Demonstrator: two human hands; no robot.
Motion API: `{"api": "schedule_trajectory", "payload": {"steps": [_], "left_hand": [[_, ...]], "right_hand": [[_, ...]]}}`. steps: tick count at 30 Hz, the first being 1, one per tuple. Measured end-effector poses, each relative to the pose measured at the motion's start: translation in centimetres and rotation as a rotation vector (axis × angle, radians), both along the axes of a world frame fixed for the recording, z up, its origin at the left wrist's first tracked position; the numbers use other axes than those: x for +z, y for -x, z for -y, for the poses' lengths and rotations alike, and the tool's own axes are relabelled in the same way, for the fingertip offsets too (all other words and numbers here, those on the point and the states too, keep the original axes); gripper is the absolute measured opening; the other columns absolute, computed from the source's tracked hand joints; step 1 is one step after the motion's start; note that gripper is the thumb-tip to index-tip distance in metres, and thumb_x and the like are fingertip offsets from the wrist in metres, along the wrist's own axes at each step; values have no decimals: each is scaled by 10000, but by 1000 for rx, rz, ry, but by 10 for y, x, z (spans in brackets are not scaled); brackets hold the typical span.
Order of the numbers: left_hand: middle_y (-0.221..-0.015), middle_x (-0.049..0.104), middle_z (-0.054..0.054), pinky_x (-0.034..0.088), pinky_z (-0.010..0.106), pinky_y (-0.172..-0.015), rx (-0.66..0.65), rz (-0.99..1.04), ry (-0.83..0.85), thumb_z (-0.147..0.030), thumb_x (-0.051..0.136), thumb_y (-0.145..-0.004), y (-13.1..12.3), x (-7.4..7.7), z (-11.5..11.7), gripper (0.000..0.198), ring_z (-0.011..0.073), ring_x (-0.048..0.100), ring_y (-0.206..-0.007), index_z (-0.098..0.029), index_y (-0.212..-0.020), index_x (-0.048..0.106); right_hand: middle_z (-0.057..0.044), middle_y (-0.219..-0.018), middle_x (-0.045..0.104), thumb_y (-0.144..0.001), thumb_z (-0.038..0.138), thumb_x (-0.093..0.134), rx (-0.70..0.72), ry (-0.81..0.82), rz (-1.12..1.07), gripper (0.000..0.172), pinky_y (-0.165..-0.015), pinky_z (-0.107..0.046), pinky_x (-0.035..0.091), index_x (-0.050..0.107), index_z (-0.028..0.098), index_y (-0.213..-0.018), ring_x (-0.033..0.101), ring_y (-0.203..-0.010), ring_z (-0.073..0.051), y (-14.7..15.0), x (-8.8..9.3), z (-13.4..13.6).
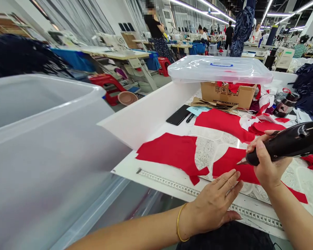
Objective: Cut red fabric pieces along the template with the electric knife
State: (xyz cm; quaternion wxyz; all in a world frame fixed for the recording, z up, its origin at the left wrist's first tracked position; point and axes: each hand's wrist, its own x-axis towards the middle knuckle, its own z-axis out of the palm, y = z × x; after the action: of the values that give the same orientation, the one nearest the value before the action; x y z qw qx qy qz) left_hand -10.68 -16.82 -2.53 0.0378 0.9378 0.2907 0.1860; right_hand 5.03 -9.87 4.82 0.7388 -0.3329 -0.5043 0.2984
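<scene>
My right hand (271, 166) grips a bulky black handheld tool (292, 142) with a small pointed metal tip. That tip is over a red fabric piece (225, 161) near the front of the table, and I cannot tell whether it touches. My left hand (215, 201) lies flat with its fingers stretched out, fingertips on the near edge of the same piece. Left of it rests another cut red piece (170, 149), and a third red piece (219, 121) is farther back. A measuring tape (169, 182) runs along the table's front edge, partly under my left hand.
A phone (177, 115) and a pen (190, 118) lie by the white side panel (146, 114). Behind them stands a cardboard box (226, 95) under a clear lid (219, 67). A black bottle (285, 104) leans at right; a large plastic bin (41, 166) stands left.
</scene>
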Motion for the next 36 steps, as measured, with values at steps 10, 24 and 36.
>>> {"api": "schedule_trajectory", "payload": {"steps": [10,24,36], "left_hand": [[-1422,525,266,438,532,-1125,4,89,55,-716,486,-916,-6,-14,-15,827,381,446,-1388,-51,-1405,439],[-1357,594,213,458,444,-1076,25,119,40,-670,412,-977,-8,-10,-13,660,328,568,-1270,-106,-1308,496],[-1310,625,197,471,438,-1074,33,144,26,-684,423,-965,-10,-11,-9,674,325,595,-1233,-97,-1273,541]], "right_hand": [[68,-654,597,-844,237,664,85,-19,-4,236,-521,-278,501,523,237,-1033,557,-495,-120,42,-5,-1],[68,-661,583,-884,312,654,128,-13,4,243,-514,-280,502,495,249,-1057,536,-482,-111,62,-12,-6],[68,-654,581,-823,205,690,142,3,-93,205,-523,-265,511,555,226,-976,565,-517,-114,66,-19,-8]]}}
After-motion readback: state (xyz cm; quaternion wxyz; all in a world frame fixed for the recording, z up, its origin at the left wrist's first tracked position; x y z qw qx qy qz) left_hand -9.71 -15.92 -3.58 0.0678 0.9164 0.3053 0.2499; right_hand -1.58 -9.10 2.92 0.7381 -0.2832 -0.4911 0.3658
